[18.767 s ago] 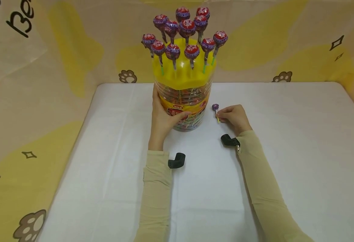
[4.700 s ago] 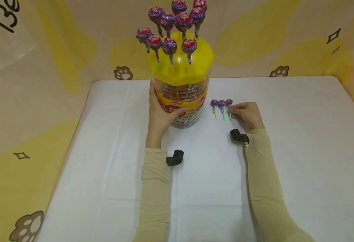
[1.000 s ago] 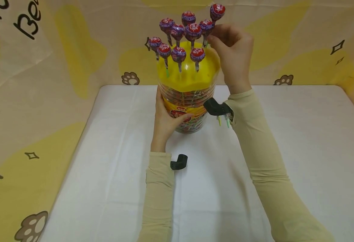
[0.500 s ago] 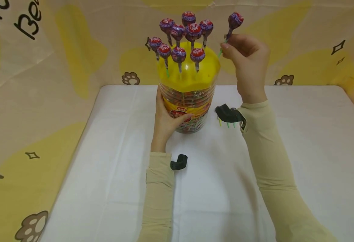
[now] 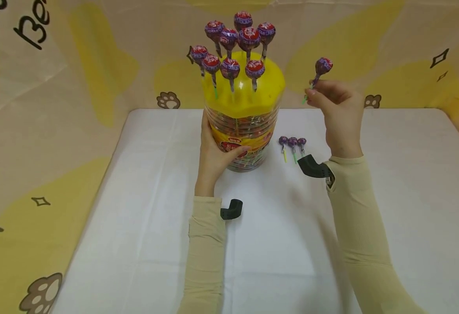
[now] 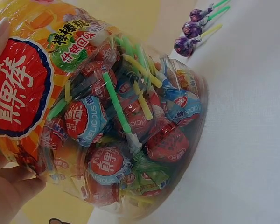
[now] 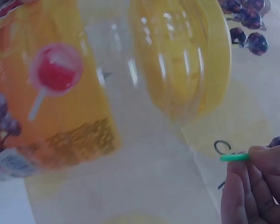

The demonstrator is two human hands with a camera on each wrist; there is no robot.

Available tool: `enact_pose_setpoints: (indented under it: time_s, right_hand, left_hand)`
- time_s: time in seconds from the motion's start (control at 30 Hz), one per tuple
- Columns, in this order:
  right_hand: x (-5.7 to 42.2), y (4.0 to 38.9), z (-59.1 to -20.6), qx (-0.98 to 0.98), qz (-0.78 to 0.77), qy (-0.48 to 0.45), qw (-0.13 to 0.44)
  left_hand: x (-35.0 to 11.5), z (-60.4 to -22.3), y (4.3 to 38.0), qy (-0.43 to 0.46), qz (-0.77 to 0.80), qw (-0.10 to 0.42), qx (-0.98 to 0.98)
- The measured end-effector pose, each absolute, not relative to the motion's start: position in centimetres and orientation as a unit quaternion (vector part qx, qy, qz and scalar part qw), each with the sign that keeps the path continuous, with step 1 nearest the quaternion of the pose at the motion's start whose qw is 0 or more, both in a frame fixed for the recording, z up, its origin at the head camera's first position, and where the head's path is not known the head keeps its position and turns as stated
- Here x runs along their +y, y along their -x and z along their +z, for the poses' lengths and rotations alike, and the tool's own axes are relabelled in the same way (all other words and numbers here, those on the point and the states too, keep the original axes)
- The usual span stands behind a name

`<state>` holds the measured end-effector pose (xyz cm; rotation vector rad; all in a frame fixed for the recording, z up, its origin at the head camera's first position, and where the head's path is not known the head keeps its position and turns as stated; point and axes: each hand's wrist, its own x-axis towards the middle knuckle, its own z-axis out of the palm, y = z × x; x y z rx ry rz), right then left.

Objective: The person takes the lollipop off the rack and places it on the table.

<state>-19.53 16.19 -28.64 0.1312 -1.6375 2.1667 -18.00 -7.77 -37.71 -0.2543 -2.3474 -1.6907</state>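
A clear plastic jar with a yellow domed lid stands on the table, filled with wrapped lollipops. My left hand grips its left side, thumb across the orange label. Several purple-and-red wrapped lollipops stick up from the lid. To the right of the jar, my right hand pinches one lollipop by its green stick, ball upward, above the table's back edge. Three lollipops lie side by side on the table just right of the jar, the rightmost partly behind the wrist camera.
The white table meets a yellow-and-beige patterned backdrop right behind the jar. Black wrist cameras jut from both sleeves.
My right hand has drawn a lollipop out of the lid's right side and carried it right and down. Over the longer span, three lollipops came to lie in a row. My left hand keeps its grip.
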Motion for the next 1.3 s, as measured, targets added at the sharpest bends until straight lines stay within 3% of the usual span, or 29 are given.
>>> enact_pose_setpoints:
  time_s: [0.3, 0.63, 0.97, 1.3]
  right_hand:
    - [18.0, 18.4, -31.0, -0.641, 0.745, 0.001, 0.186]
    - [20.7, 17.3, -34.3, -0.744, 0.663, 0.037, 0.070]
    - [23.7, 18.5, -37.5, -0.812, 0.580, 0.052, -0.036]
    - [24.7, 19.2, -41.2, -0.797, 0.592, 0.067, -0.102]
  left_hand:
    - [-7.7, -37.5, 18.2, 0.089, -0.582, 0.117, -0.800]
    - [-7.7, -37.6, 17.8, 0.080, -0.583, 0.106, -0.802]
    - [-7.7, -37.5, 18.0, 0.087, -0.584, 0.110, -0.800]
    - [-7.9, -37.8, 17.9, 0.089, -0.584, 0.116, -0.798]
